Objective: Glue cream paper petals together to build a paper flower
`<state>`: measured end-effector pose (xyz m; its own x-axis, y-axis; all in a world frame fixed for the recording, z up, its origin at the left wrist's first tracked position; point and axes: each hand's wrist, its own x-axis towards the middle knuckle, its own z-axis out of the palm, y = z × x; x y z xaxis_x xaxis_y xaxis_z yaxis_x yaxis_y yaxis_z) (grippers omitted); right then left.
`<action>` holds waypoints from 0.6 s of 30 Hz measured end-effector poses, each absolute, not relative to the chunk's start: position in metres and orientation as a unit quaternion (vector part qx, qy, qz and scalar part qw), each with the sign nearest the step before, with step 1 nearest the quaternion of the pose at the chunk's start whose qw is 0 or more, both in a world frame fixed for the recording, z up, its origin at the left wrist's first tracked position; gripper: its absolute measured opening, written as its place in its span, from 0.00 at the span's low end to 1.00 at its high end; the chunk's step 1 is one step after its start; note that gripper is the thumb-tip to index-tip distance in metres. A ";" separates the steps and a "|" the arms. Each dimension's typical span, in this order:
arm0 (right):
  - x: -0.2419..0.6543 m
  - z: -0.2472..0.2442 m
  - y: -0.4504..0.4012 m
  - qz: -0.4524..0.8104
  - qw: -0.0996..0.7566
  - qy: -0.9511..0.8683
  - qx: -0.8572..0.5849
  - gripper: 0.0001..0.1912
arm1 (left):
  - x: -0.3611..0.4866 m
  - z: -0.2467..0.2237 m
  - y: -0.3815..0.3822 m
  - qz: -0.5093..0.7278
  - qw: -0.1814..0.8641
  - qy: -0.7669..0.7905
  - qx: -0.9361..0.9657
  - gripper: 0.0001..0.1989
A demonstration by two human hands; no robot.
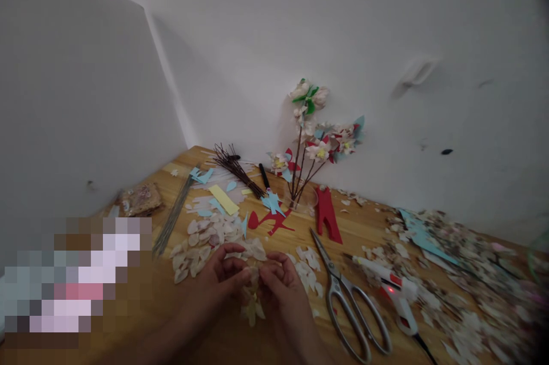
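Hands: our left hand (pixel 225 276) and right hand (pixel 278 282) meet at the near edge of the light wooden table (pixel 364 227), fingertips pinched together on a small cluster of pale cream shell-like petals (pixel 253 290).
Grip: both hands grasp that cluster between thumb and fingers; petals hang below the fingers, just over the tabletop.
Where it sits: the cluster is right between our two hands, in front of the loose heap of pale petals (pixel 206 239) lying on the table beyond our left hand.
Right of us: big steel scissors (pixel 349 302) lie open on the wood, blades pointing away from us, near our right hand but not touching it.
Further right: a white glue gun with a red light (pixel 397 290) lies beside the scissors' handles.
Middle of the table: red paper cut-outs (pixel 326 213) and light blue paper scraps (pixel 272 202) lie flat, with a yellow paper strip (pixel 223 199) to their left.
Back: a clear glass with finished paper flowers on dark stems (pixel 315 142) stands against the white wall (pixel 386 39).
Back left: a bundle of dark brown twigs (pixel 235 167) lies fanned on the wood.
Far right: a wide litter of petal scraps (pixel 463 273), blurred in our view.
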<state>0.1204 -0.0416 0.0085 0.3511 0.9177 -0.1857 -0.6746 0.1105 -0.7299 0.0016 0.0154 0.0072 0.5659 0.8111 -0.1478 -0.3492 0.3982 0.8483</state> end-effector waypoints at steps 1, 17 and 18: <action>0.120 0.008 -0.041 0.547 0.727 -0.160 -0.382 0.21 | 0.001 0.008 0.016 0.371 0.785 0.287 0.405 0.24; 0.118 0.004 -0.041 0.564 0.717 -0.174 -0.370 0.22 | 0.002 0.006 0.016 0.365 0.807 0.287 0.365 0.27; 0.118 0.003 -0.041 0.564 0.714 -0.183 -0.372 0.22 | 0.002 0.007 0.016 0.364 0.807 0.290 0.364 0.27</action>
<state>0.1184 -0.0413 0.0031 0.2977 0.9413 -0.1590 -0.6693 0.0870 -0.7379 0.0025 0.0163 0.0069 0.5663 0.7989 -0.2025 -0.3771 0.4697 0.7983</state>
